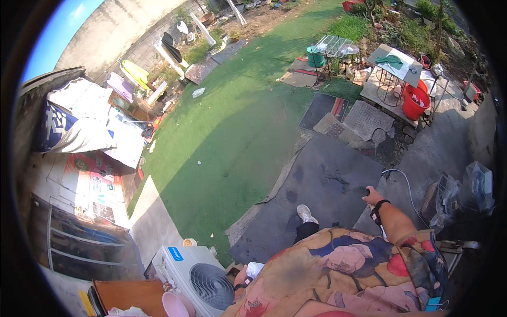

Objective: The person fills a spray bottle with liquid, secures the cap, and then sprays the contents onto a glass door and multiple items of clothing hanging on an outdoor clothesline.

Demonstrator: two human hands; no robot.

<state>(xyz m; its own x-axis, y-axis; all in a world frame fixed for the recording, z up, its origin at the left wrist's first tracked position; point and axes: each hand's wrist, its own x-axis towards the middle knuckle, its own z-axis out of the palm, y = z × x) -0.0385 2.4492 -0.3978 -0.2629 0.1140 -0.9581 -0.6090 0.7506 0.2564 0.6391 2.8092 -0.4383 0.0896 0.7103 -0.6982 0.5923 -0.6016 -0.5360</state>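
Observation:
My right hand (374, 196) is held out at the lower right, fingers curled round a small dark object (367, 192); a black strap circles the wrist. At the lower left my left hand (242, 275) is partly hidden by my flowered garment (348, 261). It lies beside a white bundle (254, 270), and whether it grips this cannot be told. Close to it stands a white air-conditioner outdoor unit (180, 273) with a round fan grille. One white shoe (306, 214) rests on the dark mat (317, 182).
Green artificial turf (222, 134) stretches ahead. A red bucket (416, 104) and a board-topped table (396, 63) stand at the upper right. A pale hose (408, 184) lies right of my right hand, near plastic-wrapped items (471, 194). A pink basin (177, 304) sits at the lower left.

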